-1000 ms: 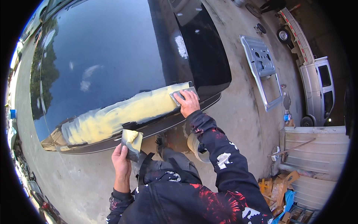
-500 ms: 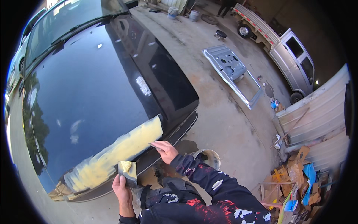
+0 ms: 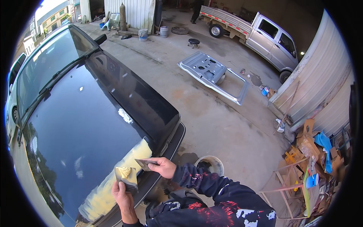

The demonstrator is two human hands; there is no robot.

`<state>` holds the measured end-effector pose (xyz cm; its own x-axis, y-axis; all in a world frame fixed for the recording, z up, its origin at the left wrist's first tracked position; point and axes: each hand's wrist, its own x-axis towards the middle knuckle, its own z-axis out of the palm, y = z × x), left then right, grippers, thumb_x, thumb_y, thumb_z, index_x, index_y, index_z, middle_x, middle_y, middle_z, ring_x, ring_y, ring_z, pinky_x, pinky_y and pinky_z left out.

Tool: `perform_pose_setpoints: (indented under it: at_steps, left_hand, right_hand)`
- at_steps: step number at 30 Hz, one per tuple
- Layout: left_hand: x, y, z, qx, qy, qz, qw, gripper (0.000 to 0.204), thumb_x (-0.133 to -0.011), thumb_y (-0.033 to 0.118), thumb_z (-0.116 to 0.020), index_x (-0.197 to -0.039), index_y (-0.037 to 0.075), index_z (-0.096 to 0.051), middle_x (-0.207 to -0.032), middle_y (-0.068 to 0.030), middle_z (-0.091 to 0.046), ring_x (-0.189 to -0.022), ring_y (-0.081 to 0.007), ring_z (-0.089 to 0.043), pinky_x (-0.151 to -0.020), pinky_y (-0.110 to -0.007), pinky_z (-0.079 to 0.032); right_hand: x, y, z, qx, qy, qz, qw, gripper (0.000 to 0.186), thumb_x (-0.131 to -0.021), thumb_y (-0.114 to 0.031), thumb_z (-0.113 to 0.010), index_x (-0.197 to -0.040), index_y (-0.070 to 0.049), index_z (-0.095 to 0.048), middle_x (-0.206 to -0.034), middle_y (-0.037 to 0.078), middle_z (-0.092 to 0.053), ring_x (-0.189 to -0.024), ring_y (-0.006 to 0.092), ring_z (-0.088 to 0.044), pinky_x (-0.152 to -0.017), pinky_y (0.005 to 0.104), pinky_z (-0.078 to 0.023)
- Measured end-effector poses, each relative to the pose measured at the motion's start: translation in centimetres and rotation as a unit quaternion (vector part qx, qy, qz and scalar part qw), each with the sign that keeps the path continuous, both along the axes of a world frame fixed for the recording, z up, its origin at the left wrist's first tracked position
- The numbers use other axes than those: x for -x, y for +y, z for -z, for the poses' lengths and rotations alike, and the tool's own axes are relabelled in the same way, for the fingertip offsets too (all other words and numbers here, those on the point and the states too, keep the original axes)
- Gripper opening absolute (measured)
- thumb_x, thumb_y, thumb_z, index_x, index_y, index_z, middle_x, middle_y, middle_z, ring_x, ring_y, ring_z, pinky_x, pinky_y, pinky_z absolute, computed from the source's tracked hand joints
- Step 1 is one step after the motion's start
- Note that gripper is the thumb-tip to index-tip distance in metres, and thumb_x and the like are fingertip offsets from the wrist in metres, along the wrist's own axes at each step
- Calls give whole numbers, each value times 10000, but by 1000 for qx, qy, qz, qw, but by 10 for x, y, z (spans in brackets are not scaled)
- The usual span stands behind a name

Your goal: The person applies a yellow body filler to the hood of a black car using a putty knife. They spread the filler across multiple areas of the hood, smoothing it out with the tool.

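My left hand (image 3: 123,198) is closed on a flat filler board (image 3: 132,186), which carries a lump of pale yellow body filler (image 3: 126,174). Just right of it, my right hand (image 3: 163,167) pinches a thin dark putty knife (image 3: 142,164), its blade pointing left toward the lump; whether they touch I cannot tell. Both tools are over the front edge of a dark car hood (image 3: 83,125). Along that edge runs a broad band of spread yellow filler (image 3: 99,198), partly hidden by the board and my hands.
A bucket (image 3: 210,165) stands on the concrete by my right forearm. Farther off lie a silver door panel (image 3: 206,68), a round stool (image 3: 193,42) and a tire (image 3: 180,30). A flatbed truck (image 3: 264,36) is parked behind. Cardboard scraps (image 3: 307,145) and a frame crowd the right.
My right hand has brought the putty knife from the hood's filled edge left to beside the lump on the board. The view has tilted up and turned right.
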<state>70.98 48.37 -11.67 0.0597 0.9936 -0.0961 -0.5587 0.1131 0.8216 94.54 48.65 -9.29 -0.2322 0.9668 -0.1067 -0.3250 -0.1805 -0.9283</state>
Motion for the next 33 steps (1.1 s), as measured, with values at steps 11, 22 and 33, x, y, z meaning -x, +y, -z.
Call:
perform_pose_setpoints:
  at_steps: [11,22,33]
  left_hand:
    - [18,10,-39,-60,-27,57,996,296,-977,94,-603,-1218,-78,-592,-1171,-159,-676,-1059,-230,-659,-966,-358,-507]
    - [9,-18,-54,93,-188,317,925,347,-952,150,-661,-1224,-60,-608,-1114,-111,-691,-989,-191,-681,-894,-329,-545]
    - [103,2,-59,38,-156,60,985,367,-1001,176,-575,-1282,-59,-551,-1233,-151,-652,-1111,-241,-655,-987,-365,-519]
  right_hand:
    - [26,-15,-32,-55,-44,-62,996,341,-1040,-92,-480,-1357,25,-527,-1249,54,-624,-1135,104,-557,-1003,290,-454]
    - [75,14,-85,57,173,38,982,332,-1008,-337,-587,-1192,-64,-537,-763,15,-567,-559,75,-516,-503,213,-416]
    - [79,-24,-46,119,93,26,988,271,-971,-153,-637,-1196,-3,-615,-1052,65,-700,-924,129,-674,-842,281,-544]
